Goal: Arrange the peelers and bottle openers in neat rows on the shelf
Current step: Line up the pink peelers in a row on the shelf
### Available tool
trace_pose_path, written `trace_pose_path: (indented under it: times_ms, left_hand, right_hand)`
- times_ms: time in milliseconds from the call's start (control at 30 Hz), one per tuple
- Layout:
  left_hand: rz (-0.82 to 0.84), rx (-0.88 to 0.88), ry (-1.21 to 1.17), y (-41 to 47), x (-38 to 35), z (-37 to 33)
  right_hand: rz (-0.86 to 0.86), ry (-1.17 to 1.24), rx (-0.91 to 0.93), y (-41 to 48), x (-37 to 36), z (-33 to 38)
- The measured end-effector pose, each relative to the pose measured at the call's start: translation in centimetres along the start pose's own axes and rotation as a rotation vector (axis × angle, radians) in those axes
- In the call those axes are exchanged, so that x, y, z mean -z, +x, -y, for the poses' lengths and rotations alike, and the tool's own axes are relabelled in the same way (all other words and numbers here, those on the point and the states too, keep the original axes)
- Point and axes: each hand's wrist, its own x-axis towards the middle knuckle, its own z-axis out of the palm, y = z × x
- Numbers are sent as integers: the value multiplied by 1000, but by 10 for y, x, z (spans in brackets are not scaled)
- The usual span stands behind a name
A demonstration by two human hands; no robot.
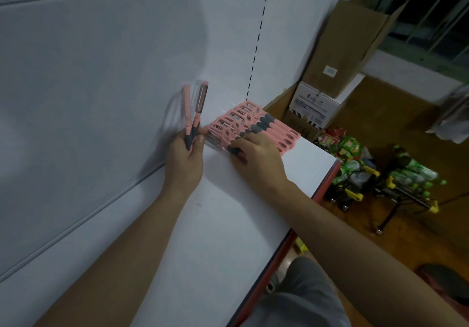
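Stock, as I log it: row of pink peelers and openers (253,126) laid at far end of shelf (228,212); right grip (256,159) clasping nearest piece (234,150); left grip (189,149) clutching two peelers (198,108), unplaced; task judged partway.

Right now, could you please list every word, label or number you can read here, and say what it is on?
Nothing here can be read.
White box: blue print, too blurred to read.
Carton: small sticker, too small to read.
Green packets: print too blurred to read.
Peelers: no lettering shows.
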Motion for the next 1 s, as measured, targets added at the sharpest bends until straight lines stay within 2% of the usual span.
trace_pose_path:
  times_ms: [233, 567, 833, 933, 1000]
  left_hand:
    - [36, 10, 26, 0, 0, 3]
    - [-20, 21, -90, -1, 0, -3]
    - [24, 35, -229, -6, -2, -15]
    - [46, 41, -221, -6, -3, -17]
    - [76, 39, -200, -6, -1, -17]
  right_hand:
    - [25, 26, -35, -1, -2, 1]
    - [32, 63, -86, 2, -6, 8]
    - [19, 54, -97, 5, -9, 5]
    - [-90, 196, -91, 12, 1, 14]
    - [-106, 461, -176, 20, 11, 25]
